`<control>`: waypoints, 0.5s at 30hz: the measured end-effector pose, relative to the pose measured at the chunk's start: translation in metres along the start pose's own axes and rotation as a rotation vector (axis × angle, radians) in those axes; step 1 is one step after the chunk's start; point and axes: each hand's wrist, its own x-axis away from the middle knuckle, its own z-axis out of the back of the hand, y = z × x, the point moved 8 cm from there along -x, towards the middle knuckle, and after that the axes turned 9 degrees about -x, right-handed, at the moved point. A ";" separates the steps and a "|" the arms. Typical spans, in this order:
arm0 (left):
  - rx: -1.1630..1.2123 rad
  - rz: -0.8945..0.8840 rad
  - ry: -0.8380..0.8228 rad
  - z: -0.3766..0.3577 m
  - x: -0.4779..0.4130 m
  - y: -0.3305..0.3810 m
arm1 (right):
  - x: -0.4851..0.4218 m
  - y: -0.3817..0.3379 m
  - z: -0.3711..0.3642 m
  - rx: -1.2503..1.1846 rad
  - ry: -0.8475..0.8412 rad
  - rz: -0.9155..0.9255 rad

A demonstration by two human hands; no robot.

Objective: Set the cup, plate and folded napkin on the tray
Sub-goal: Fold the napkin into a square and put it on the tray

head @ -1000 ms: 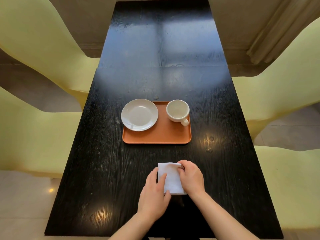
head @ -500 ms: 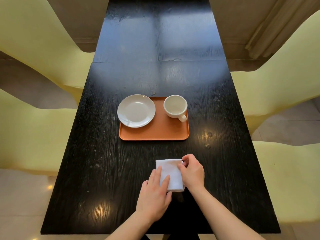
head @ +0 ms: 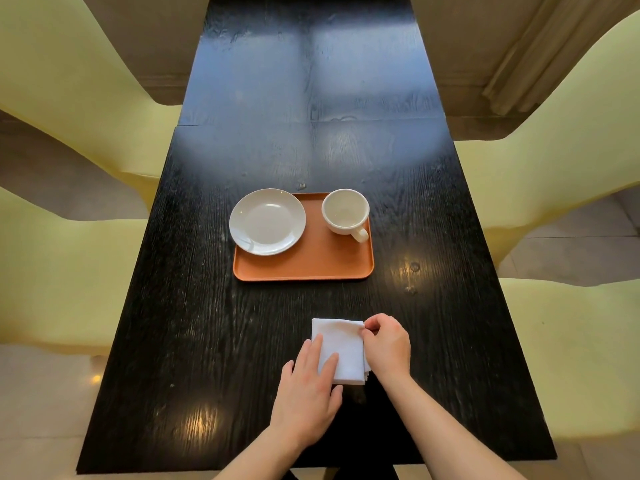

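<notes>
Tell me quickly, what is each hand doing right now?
Left hand: open, flat on the folded napkin.
Right hand: closed, pinching the napkin's far right corner.

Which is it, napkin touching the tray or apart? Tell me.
Apart. The head view shows bare black table between the napkin and the tray.

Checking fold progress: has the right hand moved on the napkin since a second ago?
Yes. The right hand slid off the napkin top to its far right corner.
</notes>
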 end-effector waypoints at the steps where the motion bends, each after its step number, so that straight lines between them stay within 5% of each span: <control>1: 0.009 0.000 0.003 0.001 0.001 0.000 | 0.001 0.002 -0.001 -0.017 0.003 -0.013; 15: 0.071 0.000 0.017 0.006 -0.004 0.005 | -0.001 0.002 0.004 -0.149 0.026 -0.068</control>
